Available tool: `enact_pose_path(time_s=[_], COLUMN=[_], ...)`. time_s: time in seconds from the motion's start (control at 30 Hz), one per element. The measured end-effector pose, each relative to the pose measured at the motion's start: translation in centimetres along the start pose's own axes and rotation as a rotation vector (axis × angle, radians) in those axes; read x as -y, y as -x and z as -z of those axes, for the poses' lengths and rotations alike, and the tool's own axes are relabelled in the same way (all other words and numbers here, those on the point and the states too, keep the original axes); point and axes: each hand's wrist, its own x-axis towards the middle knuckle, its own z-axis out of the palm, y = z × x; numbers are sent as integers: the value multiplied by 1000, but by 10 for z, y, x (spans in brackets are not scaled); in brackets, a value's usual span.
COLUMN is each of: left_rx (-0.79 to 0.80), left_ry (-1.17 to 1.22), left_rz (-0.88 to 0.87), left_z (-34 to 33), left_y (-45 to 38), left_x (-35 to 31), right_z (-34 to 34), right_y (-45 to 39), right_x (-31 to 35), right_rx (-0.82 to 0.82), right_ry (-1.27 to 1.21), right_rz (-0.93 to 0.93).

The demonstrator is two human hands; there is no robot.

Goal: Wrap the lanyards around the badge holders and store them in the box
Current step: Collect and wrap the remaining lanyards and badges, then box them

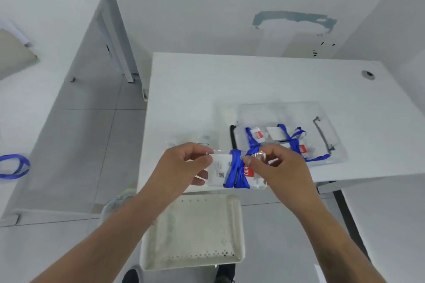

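A clear badge holder [218, 171] with a white card and a red label is held above the table's front edge. My left hand [184, 165] grips its left end. A blue lanyard [236, 172] is wound around its middle. My right hand [276, 165] pinches the lanyard's end at the holder's upper right corner. Behind them on the table sits a clear plastic box [322, 122] with black latches; two wrapped badge holders [285, 140] with blue lanyards lie inside it.
The white table [207, 89] carries the box; a cable hole [368, 74] is at its far right. A beige perforated stool seat [195, 230] stands below my hands. Another blue lanyard [13, 165] lies on the left desk. A floor gap separates the desks.
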Motion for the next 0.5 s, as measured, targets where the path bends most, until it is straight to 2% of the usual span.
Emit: enact_pose_path(time_s=[0.1,0.27,0.5], left_rx=[-4,-7,-154], left_ry=[-32,-57,-52], left_rz=[-21,-38,132], left_z=[-65,-133,-181], left_y=[-15,-53,-113], left_x=[-22,-53,-61], right_z=[61,121,114], right_y=[-29,-83,-167], right_x=[-23,-44,-70], right_rx=[3,18,1], right_ry=[18,38,246], right_rz=[17,38,0])
